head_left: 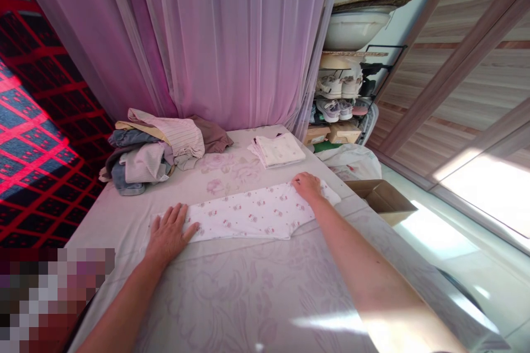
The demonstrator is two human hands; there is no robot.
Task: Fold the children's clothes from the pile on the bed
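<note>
A white garment (pixel 248 212) printed with small figures and dots lies flat in a long folded strip on the bed. Its exact kind is hard to make out; a piece at its right end juts out past a notch in the near edge. My left hand (pixel 170 231) rests flat on its left end with fingers spread. At the far edge of the right end, my right hand (pixel 307 185) is closed with curled fingers on the fabric. Its fingertips are partly hidden.
A loose heap of clothes (pixel 153 149) lies at the bed's far left. Folded white clothes (pixel 279 150) are stacked at the far right. Purple curtains (pixel 240 38) hang behind. Right of the bed are a cardboard box (pixel 383 198), a plastic bag (pixel 351 161) and a shoe rack (pixel 372 100).
</note>
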